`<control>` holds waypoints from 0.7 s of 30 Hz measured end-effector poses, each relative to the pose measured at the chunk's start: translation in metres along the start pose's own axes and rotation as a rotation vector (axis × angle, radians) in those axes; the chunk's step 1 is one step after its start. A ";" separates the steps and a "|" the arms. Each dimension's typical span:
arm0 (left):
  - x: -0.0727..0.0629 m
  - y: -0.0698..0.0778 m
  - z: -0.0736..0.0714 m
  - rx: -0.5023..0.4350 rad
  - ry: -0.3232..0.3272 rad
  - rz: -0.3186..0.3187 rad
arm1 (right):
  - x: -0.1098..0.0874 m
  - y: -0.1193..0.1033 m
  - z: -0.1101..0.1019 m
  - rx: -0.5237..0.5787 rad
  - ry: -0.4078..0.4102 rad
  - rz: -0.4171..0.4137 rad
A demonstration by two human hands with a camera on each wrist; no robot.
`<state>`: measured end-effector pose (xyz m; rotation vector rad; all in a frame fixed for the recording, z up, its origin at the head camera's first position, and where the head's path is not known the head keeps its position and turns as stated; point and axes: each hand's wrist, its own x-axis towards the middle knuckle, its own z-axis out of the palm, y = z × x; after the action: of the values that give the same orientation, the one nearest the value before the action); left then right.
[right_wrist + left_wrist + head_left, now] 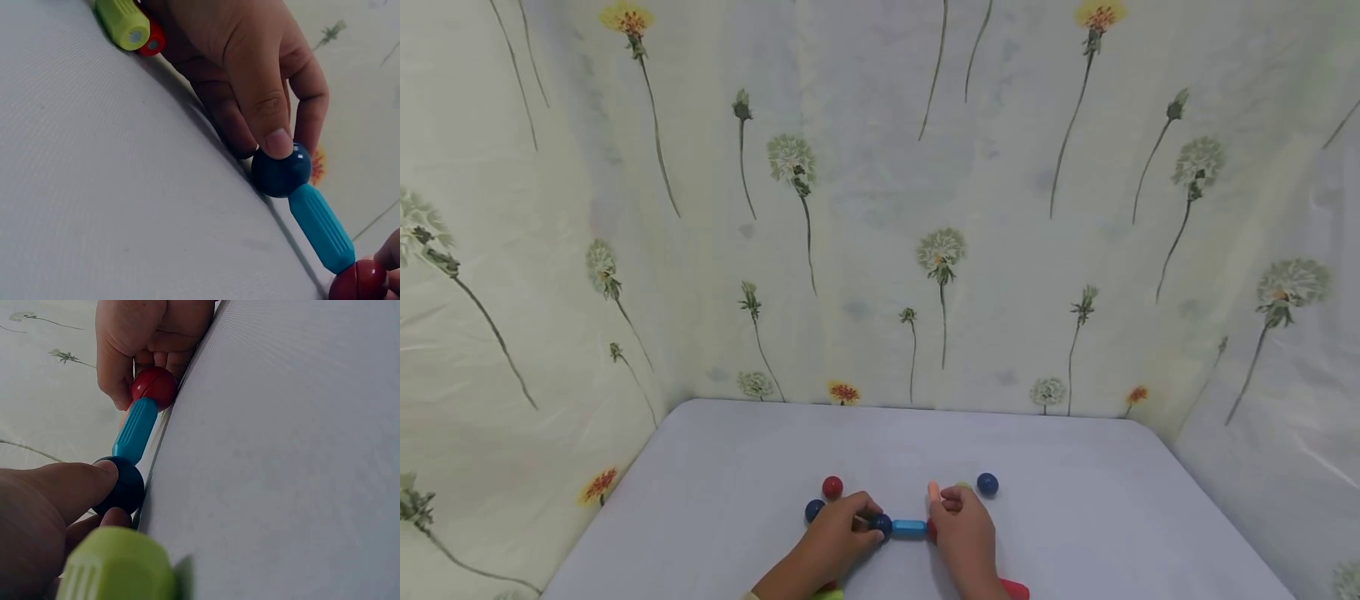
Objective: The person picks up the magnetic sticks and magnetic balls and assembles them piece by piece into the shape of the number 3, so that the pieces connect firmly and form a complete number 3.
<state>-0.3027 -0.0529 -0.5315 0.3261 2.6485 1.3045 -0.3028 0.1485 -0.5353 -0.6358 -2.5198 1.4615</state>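
My left hand [838, 533] pinches a dark blue ball [281, 170] between thumb and fingers. From that ball a light blue rod [910, 528] runs to a red ball [154, 389], so the three form one straight piece close over the table. The fingers of my right hand [964, 533] close round the red ball, covering most of it in the head view. An orange rod [933, 492] sticks out past the right fingertips, its near end hidden by that hand.
Beyond the left hand lie a loose red ball [832, 487] and a dark blue ball [814, 510]. Another dark blue ball [987, 484] is beyond the right hand. Nearer the body are a lime green rod [125, 25] and a red rod [1015, 589]. Flowered cloth [865, 208] hangs behind the table.
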 end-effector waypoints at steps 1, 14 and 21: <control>0.000 -0.001 0.001 0.001 0.001 0.002 | 0.000 0.001 0.000 0.003 -0.001 0.000; 0.002 -0.002 0.002 0.012 0.005 -0.018 | 0.001 0.002 -0.015 -0.006 0.055 -0.084; 0.000 -0.002 0.002 0.006 0.004 -0.009 | 0.011 0.008 -0.029 -0.048 0.139 -0.167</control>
<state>-0.3025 -0.0528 -0.5342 0.3124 2.6546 1.2957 -0.3007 0.1794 -0.5284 -0.5008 -2.4422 1.2595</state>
